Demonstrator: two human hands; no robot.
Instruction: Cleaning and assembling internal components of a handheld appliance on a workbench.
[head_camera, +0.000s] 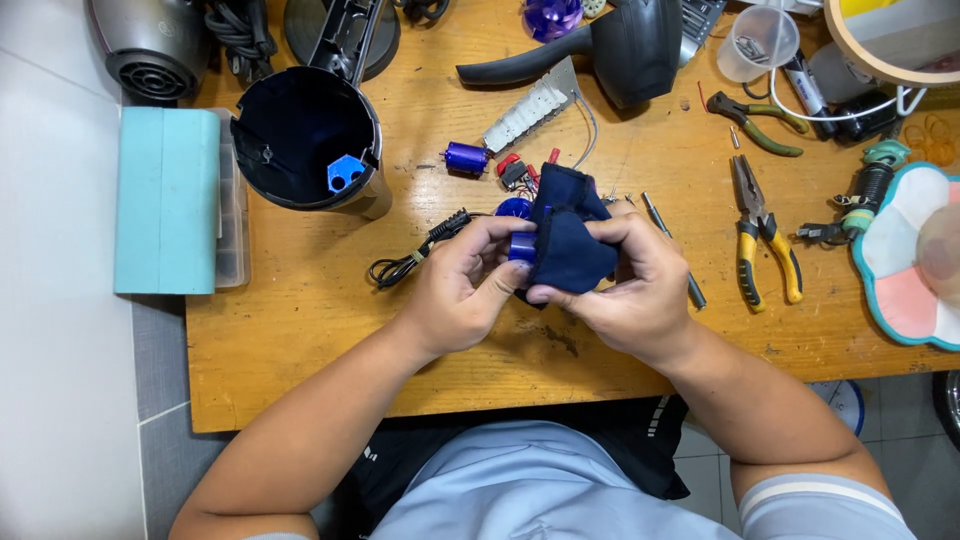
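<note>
Cloth (570, 245), dark blue, is held above the worktop (300, 340) by both hands: the left hand (460, 290) is closed on a small blue part (521, 247) at its edge, the right hand (640, 290) is pinched on the folds. Thin wires (585, 125) lie behind; snagging is judged possible if the cloth is pulled hard

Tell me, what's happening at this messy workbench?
A person sits at a wooden table, both hands together over its middle. The right hand pinches a dark blue cloth; the left hand steadies a small blue part against it. A black housing, yellow-handled pliers and a small purple motor lie around.
</note>
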